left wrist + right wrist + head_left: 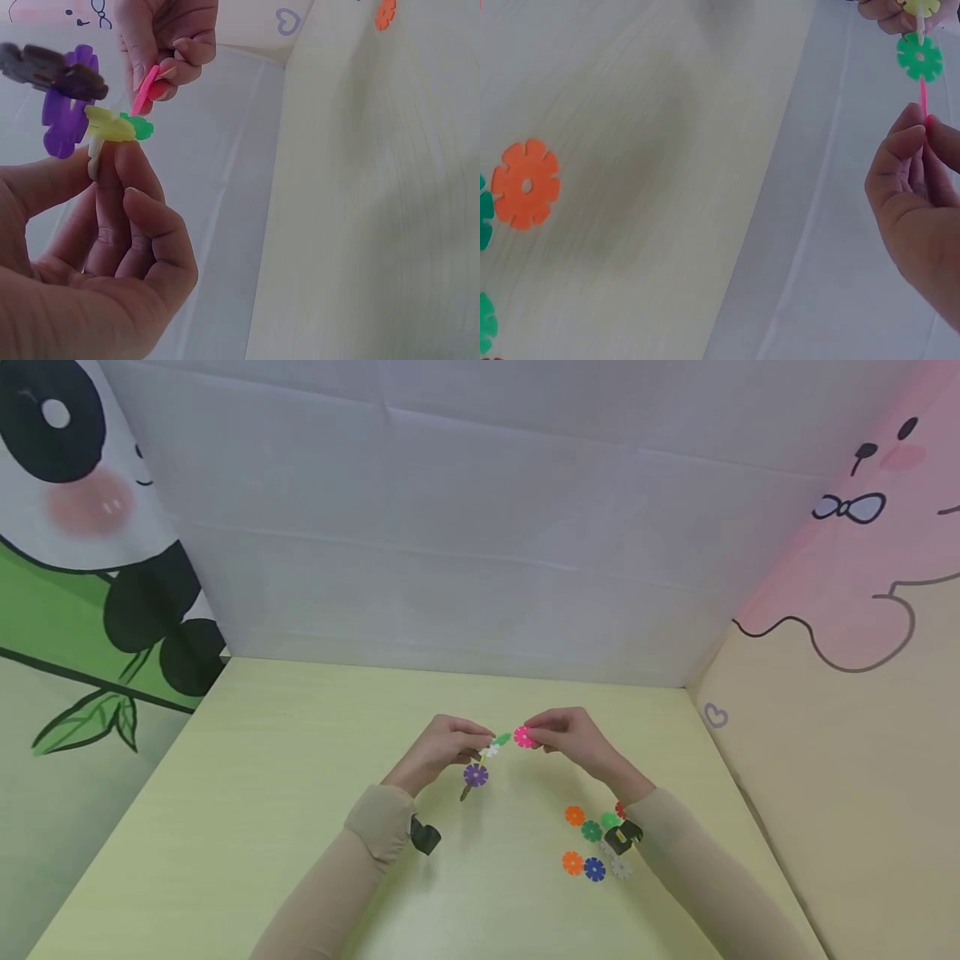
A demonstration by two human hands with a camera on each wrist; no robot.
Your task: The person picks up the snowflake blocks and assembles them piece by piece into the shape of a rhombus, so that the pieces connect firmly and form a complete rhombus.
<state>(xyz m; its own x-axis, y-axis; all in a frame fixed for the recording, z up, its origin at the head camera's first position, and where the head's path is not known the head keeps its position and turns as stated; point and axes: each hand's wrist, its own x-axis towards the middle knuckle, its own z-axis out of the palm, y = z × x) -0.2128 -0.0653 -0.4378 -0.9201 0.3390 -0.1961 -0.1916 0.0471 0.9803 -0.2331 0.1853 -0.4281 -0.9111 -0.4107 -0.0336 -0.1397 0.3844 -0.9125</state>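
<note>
My left hand (442, 750) pinches the white disc (94, 165) of a small chain of notched plastic flower discs. In the left wrist view the chain also has a brown disc (52, 71), a purple disc (66, 124), a yellow disc (110, 124) and a green disc (142, 127). My right hand (576, 739) holds a pink disc (524, 737) between thumb and fingers. From the right wrist, the pink disc stands edge-on, its tip right at the rim of the green disc (919, 57). Both hands are raised above the table.
Several loose discs lie on the pale table (300, 735) near my right forearm, among them an orange disc (573, 863), a blue disc (595, 869) and a dark green disc (591, 831). A white wall (450, 593) rises at the back; printed panels stand at both sides.
</note>
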